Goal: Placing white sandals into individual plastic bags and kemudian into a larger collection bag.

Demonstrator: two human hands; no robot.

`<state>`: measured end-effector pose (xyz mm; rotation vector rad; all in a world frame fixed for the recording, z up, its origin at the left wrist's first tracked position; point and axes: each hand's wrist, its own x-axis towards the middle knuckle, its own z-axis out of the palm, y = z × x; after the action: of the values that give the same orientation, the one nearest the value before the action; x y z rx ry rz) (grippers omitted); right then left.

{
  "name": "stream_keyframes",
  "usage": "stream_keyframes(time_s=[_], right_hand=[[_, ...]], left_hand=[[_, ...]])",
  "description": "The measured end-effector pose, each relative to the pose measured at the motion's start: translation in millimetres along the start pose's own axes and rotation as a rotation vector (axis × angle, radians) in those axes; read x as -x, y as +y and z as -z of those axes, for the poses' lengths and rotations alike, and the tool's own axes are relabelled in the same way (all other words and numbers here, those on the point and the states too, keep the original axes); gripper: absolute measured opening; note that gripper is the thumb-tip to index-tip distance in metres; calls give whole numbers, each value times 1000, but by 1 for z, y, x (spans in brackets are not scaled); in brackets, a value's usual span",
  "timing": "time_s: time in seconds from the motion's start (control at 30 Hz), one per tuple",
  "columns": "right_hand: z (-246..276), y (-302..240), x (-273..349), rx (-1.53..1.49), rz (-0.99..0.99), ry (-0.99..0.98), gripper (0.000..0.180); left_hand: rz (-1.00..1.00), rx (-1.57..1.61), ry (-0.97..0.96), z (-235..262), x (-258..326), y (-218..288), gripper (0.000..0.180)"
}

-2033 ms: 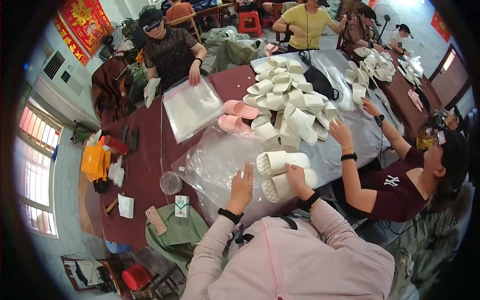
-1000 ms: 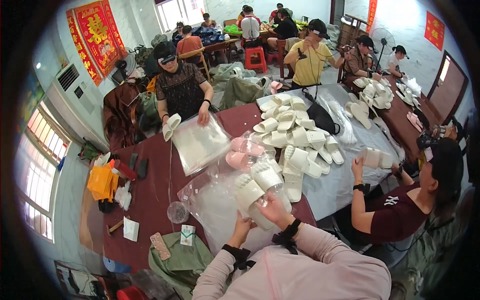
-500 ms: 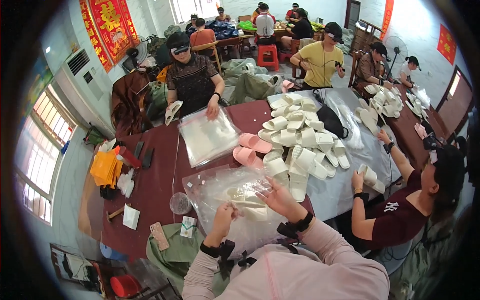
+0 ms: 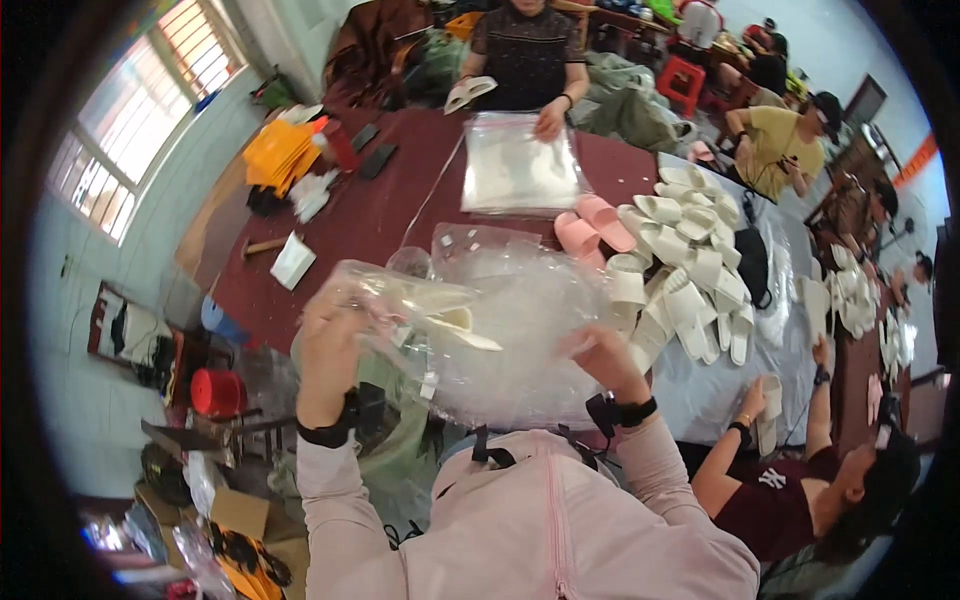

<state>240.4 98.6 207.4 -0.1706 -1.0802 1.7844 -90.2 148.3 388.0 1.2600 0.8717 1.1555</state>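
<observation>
My left hand (image 4: 332,335) is closed on the edge of a clear plastic bag with a pair of cream slippers (image 4: 455,318) inside, lifted at a tilt over the table. The far end of the bag hangs toward the middle. My right hand (image 4: 605,360) is slightly blurred, its fingers apart and loosely bent, holding nothing I can see. It hovers at the right side of a stack of clear plastic bags (image 4: 520,375) in front of me.
Cream slippers (image 4: 690,305) lie heaped at the right, with pink slippers (image 4: 598,228) beside them. Across the table, a person's hand (image 4: 550,120) rests on more clear bags (image 4: 520,175). A hammer (image 4: 265,245) and yellow packets (image 4: 280,155) lie at the left. A co-worker (image 4: 780,500) sits close on my right.
My left hand has lifted the bagged slippers off the stack and moved left. My right hand has come away from the bag. The view has tilted down and turned.
</observation>
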Motion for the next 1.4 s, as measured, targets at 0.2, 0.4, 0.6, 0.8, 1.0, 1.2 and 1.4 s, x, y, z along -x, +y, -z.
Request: stream_keyframes(time_s=[0.2, 0.4, 0.6, 0.8, 1.0, 1.2, 1.4], right_hand=[[20, 144, -3, 1533, -371, -53, 52], [25, 169, -4, 1804, -897, -206, 71], [50, 179, 15, 1950, -890, -225, 58], [59, 175, 25, 2007, -785, -198, 50], [61, 171, 28, 1900, -906, -184, 48], [63, 171, 28, 1880, -946, -145, 44], [65, 171, 32, 1869, -940, -103, 42]], left_hand=[[-245, -65, 240, 64, 28, 17, 17], [-100, -123, 438, 117, 68, -4, 17], [150, -179, 546, 155, 102, -48, 14], [510, -326, 494, 182, 131, -57, 14], [699, -515, 180, 222, 157, -78, 16], [760, -695, -4, 245, 155, -105, 9], [779, -942, 189, 249, 130, -161, 17]])
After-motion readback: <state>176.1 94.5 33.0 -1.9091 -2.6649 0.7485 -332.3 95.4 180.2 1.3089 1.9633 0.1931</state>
